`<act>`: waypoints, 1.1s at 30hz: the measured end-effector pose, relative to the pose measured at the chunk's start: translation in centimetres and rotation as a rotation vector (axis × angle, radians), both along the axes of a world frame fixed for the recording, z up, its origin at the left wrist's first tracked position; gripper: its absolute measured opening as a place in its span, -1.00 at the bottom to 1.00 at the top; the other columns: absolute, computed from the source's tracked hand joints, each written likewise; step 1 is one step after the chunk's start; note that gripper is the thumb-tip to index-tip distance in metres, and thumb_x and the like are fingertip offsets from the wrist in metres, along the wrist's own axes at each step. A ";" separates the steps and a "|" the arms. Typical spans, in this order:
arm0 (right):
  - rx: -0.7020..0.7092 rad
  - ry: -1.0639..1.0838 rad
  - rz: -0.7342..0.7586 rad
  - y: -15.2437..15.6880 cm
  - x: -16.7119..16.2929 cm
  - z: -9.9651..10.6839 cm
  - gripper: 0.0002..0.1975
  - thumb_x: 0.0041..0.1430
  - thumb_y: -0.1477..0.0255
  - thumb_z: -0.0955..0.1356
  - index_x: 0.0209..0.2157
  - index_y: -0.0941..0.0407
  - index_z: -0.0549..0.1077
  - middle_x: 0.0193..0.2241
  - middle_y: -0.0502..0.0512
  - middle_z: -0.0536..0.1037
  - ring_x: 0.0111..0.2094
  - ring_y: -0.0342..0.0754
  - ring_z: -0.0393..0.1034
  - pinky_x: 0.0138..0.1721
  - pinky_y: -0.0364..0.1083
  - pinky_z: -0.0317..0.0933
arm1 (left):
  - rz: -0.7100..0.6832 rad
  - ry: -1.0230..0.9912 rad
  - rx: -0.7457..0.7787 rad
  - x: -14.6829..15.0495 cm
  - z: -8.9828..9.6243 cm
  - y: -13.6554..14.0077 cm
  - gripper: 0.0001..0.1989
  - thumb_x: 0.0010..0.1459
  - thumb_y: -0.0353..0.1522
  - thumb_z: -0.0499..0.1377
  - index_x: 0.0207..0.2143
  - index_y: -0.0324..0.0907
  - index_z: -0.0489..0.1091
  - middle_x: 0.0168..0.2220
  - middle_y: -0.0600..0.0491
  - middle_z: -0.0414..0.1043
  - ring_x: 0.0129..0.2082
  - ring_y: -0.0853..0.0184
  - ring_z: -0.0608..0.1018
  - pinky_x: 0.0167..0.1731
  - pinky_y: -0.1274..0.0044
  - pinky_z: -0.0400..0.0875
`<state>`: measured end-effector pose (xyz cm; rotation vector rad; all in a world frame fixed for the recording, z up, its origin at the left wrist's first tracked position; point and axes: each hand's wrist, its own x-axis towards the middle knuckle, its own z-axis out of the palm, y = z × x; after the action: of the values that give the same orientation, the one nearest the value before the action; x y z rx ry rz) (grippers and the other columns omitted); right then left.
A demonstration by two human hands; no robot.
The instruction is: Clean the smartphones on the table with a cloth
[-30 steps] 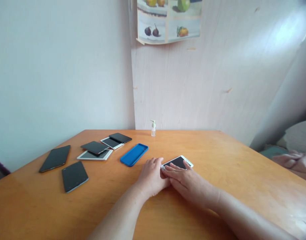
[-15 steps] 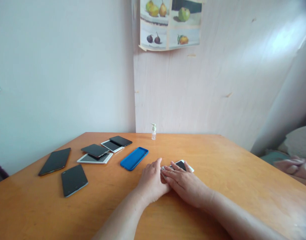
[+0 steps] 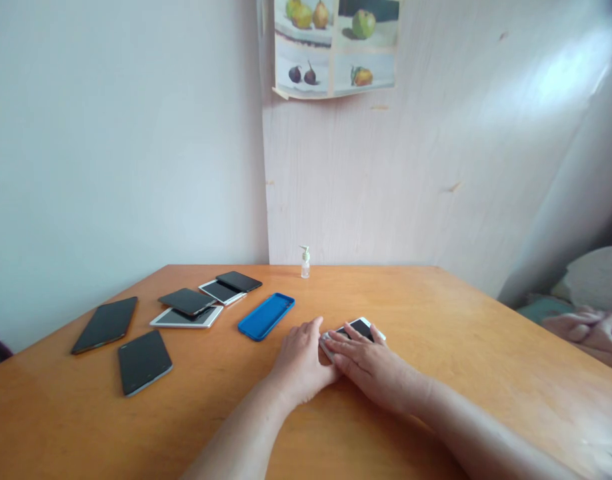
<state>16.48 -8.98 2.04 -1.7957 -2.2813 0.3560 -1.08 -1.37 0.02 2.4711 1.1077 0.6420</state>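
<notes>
A white smartphone (image 3: 362, 326) with a dark screen lies flat on the wooden table, partly covered by my hands. My left hand (image 3: 302, 360) curls around its near left end, the thumb on the near side and the fingers at the far side. Across the screen rests my right hand (image 3: 371, 373), palm down with its fingers stretched and slightly spread. The fingers hide much of the phone's left part. Left of my left hand lies a blue phone case (image 3: 267, 317), its hollow side facing up.
Toward the left are a dark tablet (image 3: 106, 325), a grey-edged tablet (image 3: 146, 362), a white tablet (image 3: 201, 319) under a dark device (image 3: 187, 301), and a white device (image 3: 217, 290) under a black one (image 3: 239, 281). A small pump bottle (image 3: 305, 264) stands at the table's (image 3: 416, 427) back edge.
The view has shifted slightly, so most things appear a little farther left. Both hands keep nearly the same pose on the smartphone.
</notes>
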 end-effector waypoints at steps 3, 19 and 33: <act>-0.011 -0.068 -0.232 1.1 2.0 -0.6 -0.48 0.40 0.22 0.06 0.32 -0.07 0.14 0.35 0.05 0.12 0.38 0.24 -0.17 0.21 0.54 -0.40 | 0.002 0.003 -0.019 0.0 0.1 -0.1 -0.13 -0.07 -0.17 0.28 0.26 -0.25 0.07 0.09 -0.19 0.38 0.10 0.00 0.39 0.11 0.29 0.24; 0.017 -0.187 -0.364 1.1 2.6 -0.5 -0.49 0.40 0.22 0.08 0.30 0.01 0.19 0.33 0.17 0.16 0.37 0.28 -0.18 0.18 0.58 -0.39 | -0.011 -0.006 -0.027 -0.1 -0.2 0.0 -0.12 -0.07 -0.15 0.30 0.26 -0.24 0.07 0.12 -0.19 0.35 0.12 -0.01 0.36 0.12 0.26 0.22; 0.040 -0.269 -0.354 -0.3 2.6 0.3 -0.49 0.38 0.22 0.12 0.23 0.11 0.29 0.27 0.27 0.28 0.34 0.36 -0.08 0.17 0.58 -0.35 | -0.013 -0.024 -0.038 -0.1 -0.3 0.1 -0.12 -0.07 -0.12 0.32 0.26 -0.17 0.10 0.08 -0.16 0.40 0.11 0.01 0.39 0.11 0.27 0.23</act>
<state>19.04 -9.27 2.34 -2.2900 -2.0463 0.0066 -1.22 -1.25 -0.24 2.4305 1.0848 0.6394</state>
